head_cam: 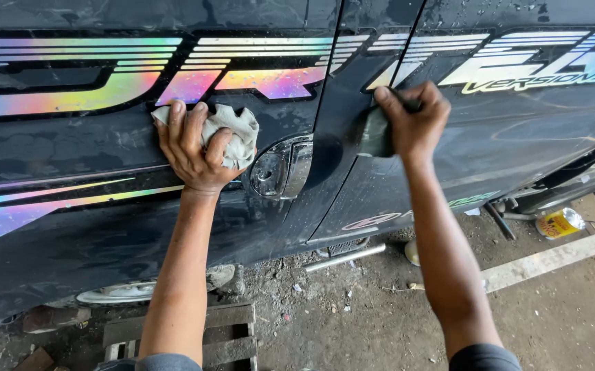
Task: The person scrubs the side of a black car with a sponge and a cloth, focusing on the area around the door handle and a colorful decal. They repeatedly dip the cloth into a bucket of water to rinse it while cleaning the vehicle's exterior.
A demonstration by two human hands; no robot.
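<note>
Grey rag [232,134] gripped by left hand [194,151] under rainbow stripes [105,75]; right hand [414,120] clutches dark pad [374,134].

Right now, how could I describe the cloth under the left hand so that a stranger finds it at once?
Start at the dark vehicle door with the rainbow foil stripes. Near its right edge is a chrome door handle; just to the left of it the left hand presses a crumpled cloth on the panel. It is pale grey, unlike the dark pad in the right hand.
</note>
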